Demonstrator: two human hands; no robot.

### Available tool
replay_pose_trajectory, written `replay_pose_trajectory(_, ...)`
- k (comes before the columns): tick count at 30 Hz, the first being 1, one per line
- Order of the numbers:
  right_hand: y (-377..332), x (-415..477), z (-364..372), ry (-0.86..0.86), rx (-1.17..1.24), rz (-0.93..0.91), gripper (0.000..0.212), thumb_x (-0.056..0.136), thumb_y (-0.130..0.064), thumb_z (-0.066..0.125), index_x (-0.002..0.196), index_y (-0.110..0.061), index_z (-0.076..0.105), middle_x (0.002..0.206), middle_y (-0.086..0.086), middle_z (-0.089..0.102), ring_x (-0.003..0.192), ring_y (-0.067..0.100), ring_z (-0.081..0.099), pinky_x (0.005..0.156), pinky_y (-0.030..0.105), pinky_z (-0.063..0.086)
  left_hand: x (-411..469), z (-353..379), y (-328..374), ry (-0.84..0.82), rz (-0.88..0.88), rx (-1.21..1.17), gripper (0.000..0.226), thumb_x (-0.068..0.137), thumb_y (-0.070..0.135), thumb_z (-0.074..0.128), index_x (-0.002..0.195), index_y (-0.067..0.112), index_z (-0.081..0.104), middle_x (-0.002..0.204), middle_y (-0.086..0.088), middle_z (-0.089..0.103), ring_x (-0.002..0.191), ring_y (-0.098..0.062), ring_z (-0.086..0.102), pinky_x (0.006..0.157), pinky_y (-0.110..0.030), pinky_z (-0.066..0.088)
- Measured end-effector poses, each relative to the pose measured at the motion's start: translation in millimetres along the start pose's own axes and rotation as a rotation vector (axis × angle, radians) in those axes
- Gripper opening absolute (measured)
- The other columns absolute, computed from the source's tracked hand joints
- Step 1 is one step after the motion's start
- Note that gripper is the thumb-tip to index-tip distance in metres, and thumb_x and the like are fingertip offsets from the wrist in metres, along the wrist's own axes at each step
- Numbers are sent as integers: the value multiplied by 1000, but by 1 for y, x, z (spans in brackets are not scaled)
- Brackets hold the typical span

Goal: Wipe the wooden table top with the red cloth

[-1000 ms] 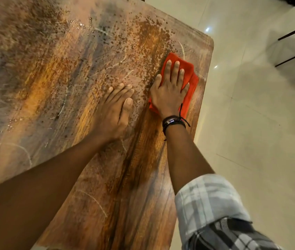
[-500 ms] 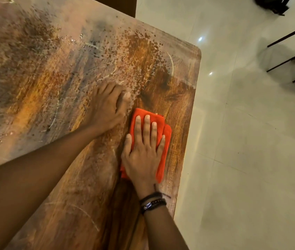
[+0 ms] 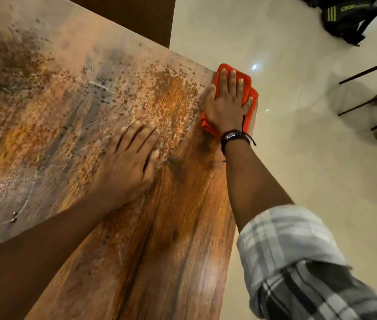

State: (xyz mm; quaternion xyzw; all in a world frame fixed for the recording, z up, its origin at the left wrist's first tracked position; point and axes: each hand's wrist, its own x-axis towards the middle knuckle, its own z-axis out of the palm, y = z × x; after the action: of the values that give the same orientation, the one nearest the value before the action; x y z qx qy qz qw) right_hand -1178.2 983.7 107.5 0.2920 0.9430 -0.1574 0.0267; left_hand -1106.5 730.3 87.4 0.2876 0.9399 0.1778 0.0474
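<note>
Pushing the folded red cloth (image 3: 245, 83) back out from mid-board to the tabletop's (image 3: 171, 250) far right corner, the right hand (image 3: 227, 105) is pressing it flat with fingers spread, while the left hand (image 3: 128, 162), fingers loosely together, is bracing beside the still-speckled middle awaiting wiping.

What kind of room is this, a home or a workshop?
Probably a home, perhaps a dining area: a big wooden table, a glossy tiled floor, a backpack on it, and dark chair legs nearby.
</note>
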Motion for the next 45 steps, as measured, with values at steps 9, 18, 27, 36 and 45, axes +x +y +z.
replay_pose_trajectory(9,-15,-67,12,-21,-7,-80,60,108,-42,23,161,-29,-1,169,-3,-10,156,17,-10,123,54,-13,-1,-3,0,-12,0,19,55,101,39,23,149,19,38,158,-1,34,148,-20,22,119,-45,16)
replay_pose_trajectory(18,-14,-141,29,6,-54,-181,59,107,-44,26,160,-37,0,168,-12,-9,155,12,-12,123,53,-11,1,-4,0,4,21,53,53,100,35,24,147,17,41,155,-3,38,146,-23,28,118,-48,22)
replay_pose_trajectory(27,-1,-10,-2,-24,3,-82,58,107,-43,23,161,-32,3,169,-5,-6,156,18,-9,123,56,-11,0,-8,2,-41,-6,-8,58,99,39,18,151,22,34,160,3,28,150,-17,16,122,-42,8)
replay_pose_trajectory(36,27,-13,-10,14,47,78,58,107,-39,23,161,-28,3,169,-4,-5,156,19,-7,124,55,-6,-2,-7,3,-47,-8,-12,56,100,37,23,152,21,34,160,3,29,151,-19,16,123,-42,6)
replay_pose_trajectory(45,60,-144,7,24,74,31,61,107,-46,21,160,-32,-5,167,-9,-14,154,14,-15,126,48,-3,0,-3,0,-21,23,41,53,100,35,25,149,18,38,157,-1,35,147,-22,25,120,-45,16)
